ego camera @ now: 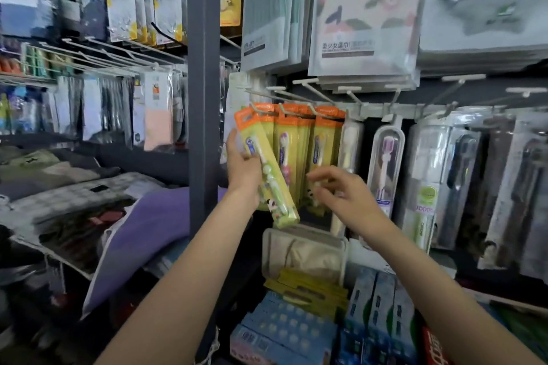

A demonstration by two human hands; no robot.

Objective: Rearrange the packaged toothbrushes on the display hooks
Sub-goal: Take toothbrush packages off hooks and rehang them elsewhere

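Note:
A yellow toothbrush pack with an orange top (268,169) is tilted, its top leaning left near a white hook (255,98). My left hand (241,170) grips this pack from its left side. Behind it, several matching yellow packs (299,139) hang in rows from the white hooks. My right hand (341,191) hovers in front of the lower part of the right-hand hanging packs, fingers spread and holding nothing.
Clear-cased toothbrushes (385,163) and larger packs (427,175) hang to the right. Towel packs (364,15) hang above. A grey upright post (204,98) stands just left. Below sit a clear box (305,255) and blue boxes (284,329).

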